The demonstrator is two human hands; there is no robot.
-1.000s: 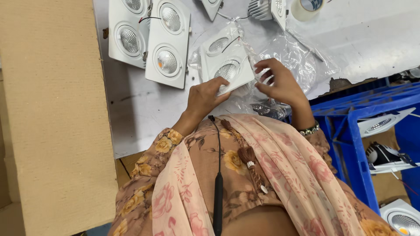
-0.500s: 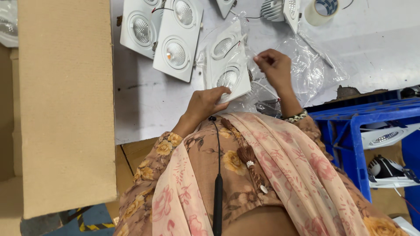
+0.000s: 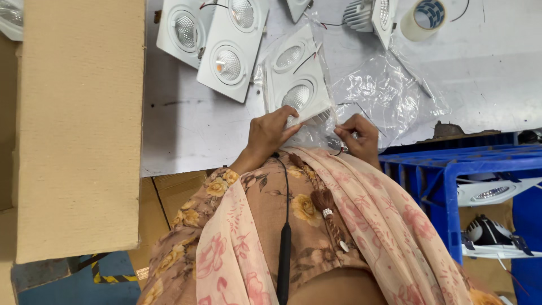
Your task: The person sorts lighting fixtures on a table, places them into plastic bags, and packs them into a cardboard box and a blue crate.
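White square two-lamp light fitting [image 3: 296,85] lies half inside a clear crinkly plastic bag [image 3: 384,93] at the grey table [image 3: 186,135] edge. Left hand [image 3: 268,133] pinches its corner; it might slip off. Right hand [image 3: 355,135] is curled shut on a thin wire [image 3: 337,148], which might snag.

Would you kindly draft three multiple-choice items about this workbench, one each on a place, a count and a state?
1. Where does the tape roll lie?
A. at the table's far edge
B. in the blue crate
C. on the cardboard box

2. How many round lamps sit in the white fixture under the left hand?
A. one
B. two
C. four

3. The clear plastic bag is:
A. folded flat
B. crumpled on the table
C. hanging off a hook

Answers: 1 A, it sits at the top of the view beside a finned lamp. 2 B, two lenses show in its face. 3 B, it lies wrinkled beyond the right hand.
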